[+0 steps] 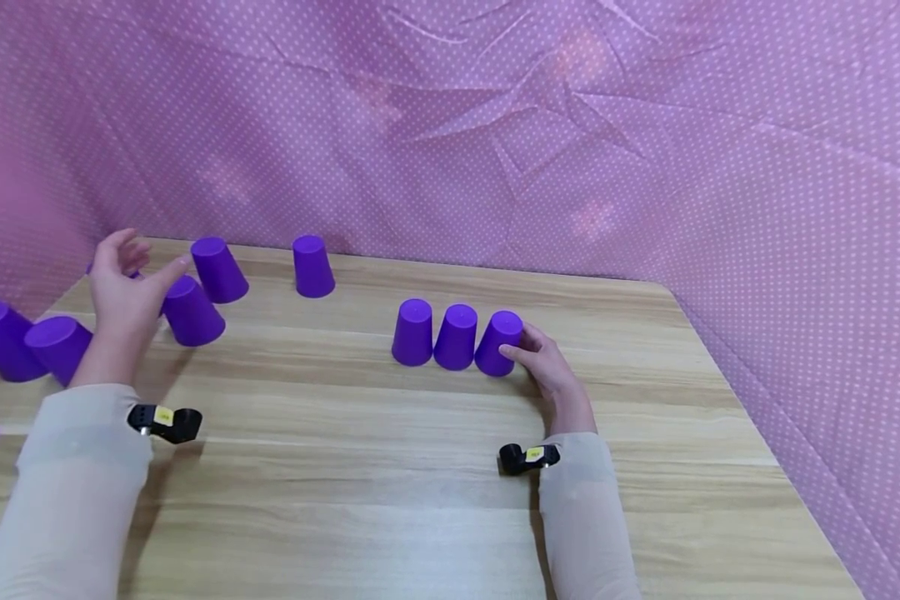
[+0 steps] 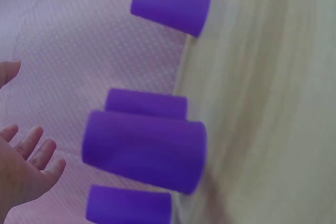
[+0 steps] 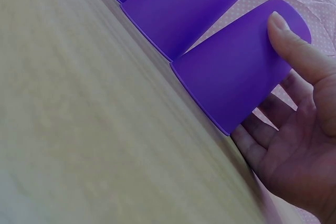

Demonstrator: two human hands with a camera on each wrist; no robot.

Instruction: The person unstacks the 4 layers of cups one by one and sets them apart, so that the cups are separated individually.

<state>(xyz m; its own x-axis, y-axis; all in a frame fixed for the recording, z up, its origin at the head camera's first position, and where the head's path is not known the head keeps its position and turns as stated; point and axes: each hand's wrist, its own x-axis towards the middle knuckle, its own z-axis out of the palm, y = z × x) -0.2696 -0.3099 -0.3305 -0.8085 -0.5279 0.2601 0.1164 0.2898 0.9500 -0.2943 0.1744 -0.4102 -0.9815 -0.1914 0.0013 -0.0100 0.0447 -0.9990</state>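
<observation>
Three upside-down purple cups stand in a row right of the table's middle: a left cup (image 1: 412, 333), a middle cup (image 1: 456, 337) and a right cup (image 1: 495, 343). My right hand (image 1: 551, 367) holds the right cup from its outer side. In the right wrist view the thumb (image 3: 294, 43) lies over its upper side and the fingers go behind it. Its rim is at the table top. At the far left my left hand (image 1: 123, 292) is raised with fingers spread and nothing in it, beside a purple cup (image 1: 193, 315); the left wrist view shows the palm empty.
Several more upside-down purple cups stand on the left, among them a back cup (image 1: 220, 271), a lone cup (image 1: 313, 268) and one at the edge (image 1: 3, 342). Pink dotted cloth (image 1: 450, 167) hangs behind and beside the wooden table (image 1: 330, 467).
</observation>
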